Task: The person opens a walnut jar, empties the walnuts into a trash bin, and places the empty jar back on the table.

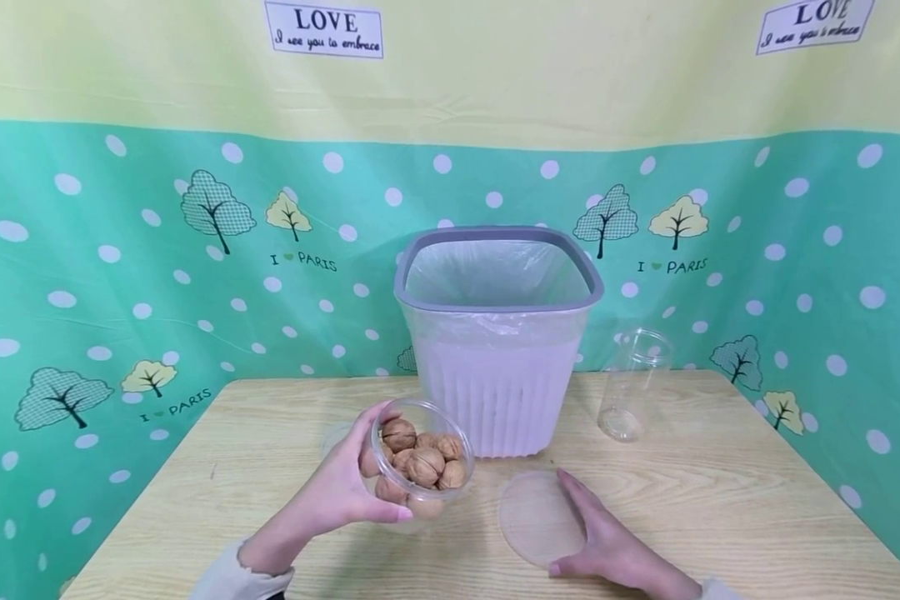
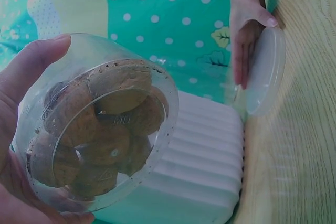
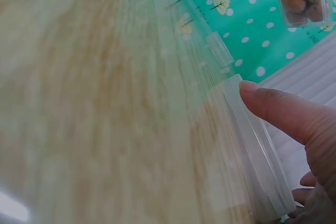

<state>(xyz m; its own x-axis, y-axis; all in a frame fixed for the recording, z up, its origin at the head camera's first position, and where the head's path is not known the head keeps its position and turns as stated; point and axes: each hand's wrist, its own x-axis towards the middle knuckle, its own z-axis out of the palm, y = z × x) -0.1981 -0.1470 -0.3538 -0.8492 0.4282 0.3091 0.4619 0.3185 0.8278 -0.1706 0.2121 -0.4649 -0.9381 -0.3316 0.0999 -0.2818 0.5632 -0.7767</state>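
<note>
My left hand [image 1: 348, 483] grips a clear plastic jar [image 2: 100, 129] of walnuts [image 1: 425, 465] in front of the bin, thumb and fingers curled about its side. The jar is uncovered and tilted, its mouth facing the head camera; its base shows in the left wrist view. To the right, my right hand [image 1: 600, 537] holds a round translucent lid [image 1: 536, 517] by its rim, with the thumb [image 3: 268, 100] on the near edge. The lid lies low over the table; whether it touches the wood I cannot tell.
A pale ribbed bin [image 1: 495, 383] with a grey rim and a clear liner stands at the back middle. Right of it is an upright clear plastic jar [image 1: 633, 387]. Part of another translucent disc [image 1: 335, 435] shows behind my left hand. Patterned cloth [image 1: 270, 317] surrounds the wooden table [image 1: 720, 467].
</note>
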